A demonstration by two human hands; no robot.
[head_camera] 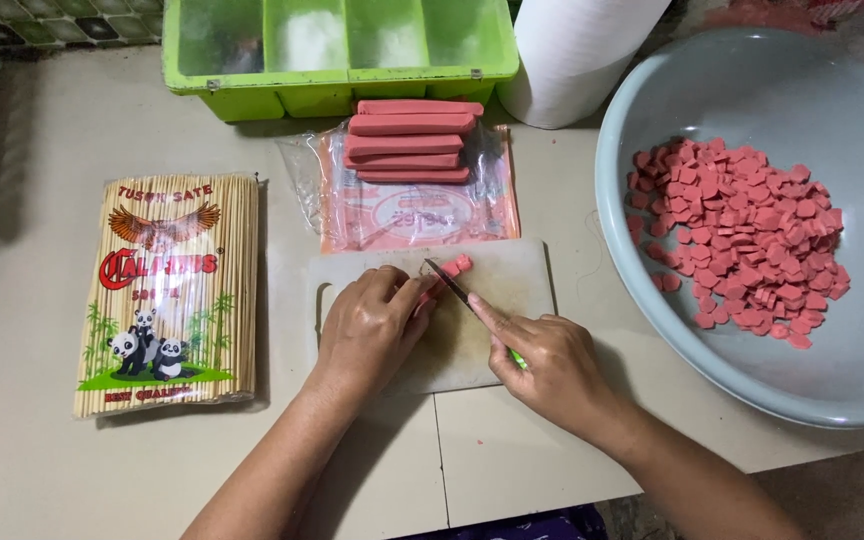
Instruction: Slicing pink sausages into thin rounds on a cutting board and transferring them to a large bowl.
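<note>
We see the left hand (372, 325) pressed down on a pink sausage (449, 272) lying on the white cutting board (512, 290), fingers curled together over it so only the cut end and a couple of slices poke out past the fingertips. The right hand (547, 365) is clamped around a small knife (449, 283) with a green handle — index finger stretched along the blade's back, blade angled down and touching the sausage right beside the left fingertips. Just behind the board sits an open clear plastic sausage packet (402, 205) with a stack of whole pink sausages (412, 140) resting on its far end. To the right, near the board but apart from it, a large pale grey-blue bowl (642, 300) holds a heap of pink sausage slices (742, 240). Left of the board lies a bag of bamboo skewers (167, 295), flat on the light tiled countertop (32, 440). At the back — a lime green compartment tray (337, 50) with white powders in its sections, and next to it a white paper towel roll (572, 55), touching the bowl's rim or nearly so, we cannot tell which.
</note>
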